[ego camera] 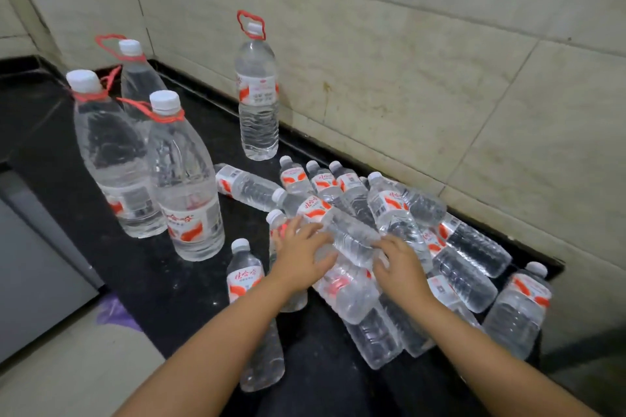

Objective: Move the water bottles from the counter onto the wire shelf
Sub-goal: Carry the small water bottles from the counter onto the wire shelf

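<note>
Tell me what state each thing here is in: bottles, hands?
Big bottles: four, upright on the counter, capped, full.
Small bottles: heaped on their sides by the wall, capped.
Top bottle: lying across the heap, between both hands.
Left hand: fingers spread on the top bottle.
Right hand: fingers on the same bottle.

Dim, flat indoor light, soft overall blur, wide-angle bending at the edges, faint glare on plastic.
</note>
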{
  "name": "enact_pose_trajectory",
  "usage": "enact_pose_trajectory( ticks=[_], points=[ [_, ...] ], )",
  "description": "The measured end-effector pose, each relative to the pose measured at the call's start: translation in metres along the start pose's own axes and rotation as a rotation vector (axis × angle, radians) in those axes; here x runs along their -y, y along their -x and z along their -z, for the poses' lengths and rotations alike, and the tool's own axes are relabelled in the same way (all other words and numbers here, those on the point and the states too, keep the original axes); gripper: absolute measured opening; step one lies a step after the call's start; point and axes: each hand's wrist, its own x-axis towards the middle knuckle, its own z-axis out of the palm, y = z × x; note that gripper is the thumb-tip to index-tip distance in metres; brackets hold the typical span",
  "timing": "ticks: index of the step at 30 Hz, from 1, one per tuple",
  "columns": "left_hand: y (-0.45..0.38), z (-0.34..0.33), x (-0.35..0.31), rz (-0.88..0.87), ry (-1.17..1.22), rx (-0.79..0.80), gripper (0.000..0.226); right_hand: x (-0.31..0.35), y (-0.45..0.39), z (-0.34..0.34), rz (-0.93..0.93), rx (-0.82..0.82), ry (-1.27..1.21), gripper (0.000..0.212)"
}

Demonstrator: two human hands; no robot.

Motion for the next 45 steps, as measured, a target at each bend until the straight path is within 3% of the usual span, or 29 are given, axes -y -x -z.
enact_pose_trajectory(
  ticks=[4, 8, 9, 12, 14, 17, 25, 29, 32, 36, 40, 45],
  points=[
    [0.003, 0.012, 0.02, -0.097, 0.074, 0.039, 0.073, 0.013, -0.025, 0.003, 0.032, 0.101, 0.092, 0.054],
    [0.004, 0.014, 0.002, 0.08, 0.056, 0.009, 0.039, 0.035, -0.052, -0.002, 0.067, 0.246, 0.252, 0.077],
    [0.005, 0.009, -0.006, 0.141, 0.048, -0.034, 0.041, 0.037, -0.055, -0.003, 0.062, 0.258, 0.281, 0.08],
    [0.012, 0.0, -0.025, 0.366, 0.263, -0.134, 0.084, 0.038, -0.047, -0.004, 0.023, 0.225, 0.324, 0.081],
    [0.016, -0.008, -0.028, 0.332, 0.338, -0.11, 0.104, 0.033, -0.028, -0.007, -0.079, 0.184, 0.266, 0.081],
    [0.022, -0.021, -0.027, 0.25, 0.328, -0.044, 0.114, 0.02, 0.014, -0.006, -0.247, 0.135, 0.213, 0.084],
    [0.075, -0.034, -0.047, 0.256, 0.125, 0.035, 0.094, -0.008, 0.118, -0.002, -0.361, 0.028, 0.202, 0.08],
    [0.118, -0.047, -0.05, 0.332, 0.053, 0.116, 0.091, -0.022, 0.172, -0.014, -0.422, -0.05, 0.065, 0.077],
    [0.149, -0.057, -0.056, 0.306, -0.102, 0.204, 0.089, -0.03, 0.211, -0.025, -0.522, 0.008, 0.072, 0.075],
    [0.178, -0.066, -0.066, 0.252, -0.202, 0.194, 0.087, -0.037, 0.252, -0.03, -0.528, 0.114, 0.216, 0.077],
    [0.19, -0.068, -0.072, 0.463, -0.055, 0.126, 0.093, -0.041, 0.262, -0.031, -0.464, 0.086, 0.305, 0.081],
    [0.185, -0.066, -0.077, 0.601, -0.113, 0.081, 0.076, -0.031, 0.229, -0.035, -0.485, 0.102, 0.26, 0.079]
  ],
)
